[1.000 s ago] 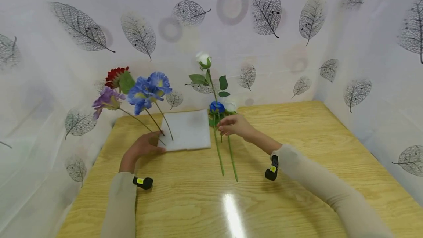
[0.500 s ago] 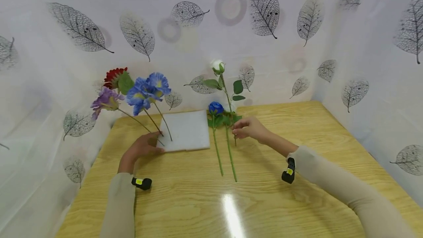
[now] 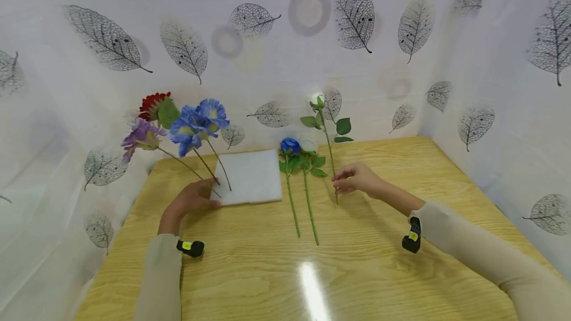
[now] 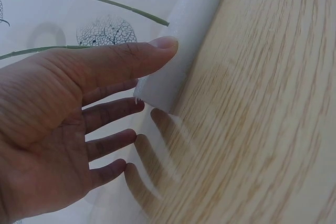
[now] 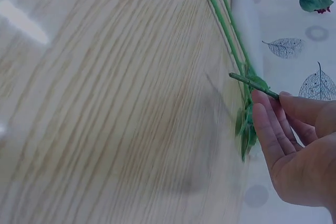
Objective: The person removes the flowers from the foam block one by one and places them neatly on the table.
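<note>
A white foam board (image 3: 256,177) lies on the table, and my left hand (image 3: 192,201) holds its near left corner. In the left wrist view the thumb (image 4: 165,45) lies on the board's front side, with fingertips at its left edge. Stems of a blue iris (image 3: 189,125) bloom pair, a purple flower (image 3: 142,135) and a red flower (image 3: 151,105) rise from the board's left part. My right hand (image 3: 360,181) pinches an upright, slightly tilted white rose (image 3: 317,100) low on its stem; the cut stem end (image 5: 247,81) pokes out past the fingertips.
Right of the board lie a blue rose (image 3: 290,146) and another white rose (image 3: 309,145), stems toward me. A leaf-printed curtain (image 3: 267,63) stands behind the wooden table (image 3: 250,271) and along both sides.
My right hand has carried the upright white rose to the right, away from the two lying roses, and slightly nearer. My left hand stays at the foam board's corner.
</note>
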The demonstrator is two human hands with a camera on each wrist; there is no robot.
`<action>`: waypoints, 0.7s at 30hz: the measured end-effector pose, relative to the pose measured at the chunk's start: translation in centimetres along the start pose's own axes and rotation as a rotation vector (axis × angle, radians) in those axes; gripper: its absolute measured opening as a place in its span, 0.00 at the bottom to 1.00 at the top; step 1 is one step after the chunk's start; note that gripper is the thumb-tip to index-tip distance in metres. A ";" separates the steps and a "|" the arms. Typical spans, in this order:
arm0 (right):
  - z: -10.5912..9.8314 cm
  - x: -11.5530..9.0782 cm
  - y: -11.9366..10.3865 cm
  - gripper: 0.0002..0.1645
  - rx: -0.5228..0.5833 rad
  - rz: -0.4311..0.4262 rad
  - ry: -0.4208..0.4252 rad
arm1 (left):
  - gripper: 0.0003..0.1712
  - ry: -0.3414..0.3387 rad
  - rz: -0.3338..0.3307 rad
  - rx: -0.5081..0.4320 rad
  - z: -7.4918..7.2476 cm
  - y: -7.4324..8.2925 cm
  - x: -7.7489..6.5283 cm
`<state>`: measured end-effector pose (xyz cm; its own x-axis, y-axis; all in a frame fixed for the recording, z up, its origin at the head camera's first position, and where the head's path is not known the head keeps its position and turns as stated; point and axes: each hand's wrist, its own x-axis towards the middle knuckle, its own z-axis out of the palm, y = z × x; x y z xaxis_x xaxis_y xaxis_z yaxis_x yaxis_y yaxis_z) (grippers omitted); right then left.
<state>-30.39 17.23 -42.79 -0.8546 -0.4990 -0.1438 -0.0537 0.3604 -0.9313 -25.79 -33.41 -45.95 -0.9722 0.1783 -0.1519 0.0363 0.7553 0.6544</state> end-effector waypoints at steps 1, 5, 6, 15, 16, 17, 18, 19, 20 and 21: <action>-0.2 -0.2 0.2 0.22 -0.001 0.007 -0.006 | 0.52 -0.001 0.002 0.002 0.0 0.0 0.0; -1.1 -0.7 0.9 0.21 -0.004 0.034 -0.029 | 0.52 -0.002 0.000 0.002 0.0 0.1 -0.1; -1.3 -0.8 1.0 0.21 -0.007 0.040 -0.033 | 0.52 -0.002 -0.001 0.000 0.0 0.1 -0.1; -2.1 -1.9 2.0 0.18 0.008 0.103 -0.058 | 0.52 -0.003 -0.004 -0.008 0.0 0.0 -0.1; -2.2 -2.1 2.1 0.18 0.006 0.104 -0.065 | 0.52 -0.003 -0.004 -0.008 0.0 0.0 -0.1; -2.2 -2.2 2.1 0.18 0.001 0.107 -0.070 | 0.52 -0.003 -0.005 -0.010 0.0 -0.1 -0.1; -2.3 -2.3 2.2 0.18 0.002 0.112 -0.074 | 0.52 -0.002 -0.007 -0.011 0.0 -0.1 -0.1; -2.3 -2.4 2.3 0.18 0.002 0.118 -0.076 | 0.52 -0.002 -0.011 -0.013 0.0 -0.1 -0.1; -2.4 -2.5 2.3 0.18 0.000 0.124 -0.080 | 0.52 -0.003 -0.012 -0.013 0.0 -0.1 -0.1; -2.4 -2.6 2.4 0.18 -0.002 0.129 -0.085 | 0.53 -0.004 -0.014 -0.014 0.0 0.0 -0.1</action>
<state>-29.55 21.32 -43.84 -0.8079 -0.5129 -0.2903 0.0526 0.4278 -0.9023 -25.65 -33.46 -45.97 -0.9716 0.1700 -0.1644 0.0191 0.7492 0.6620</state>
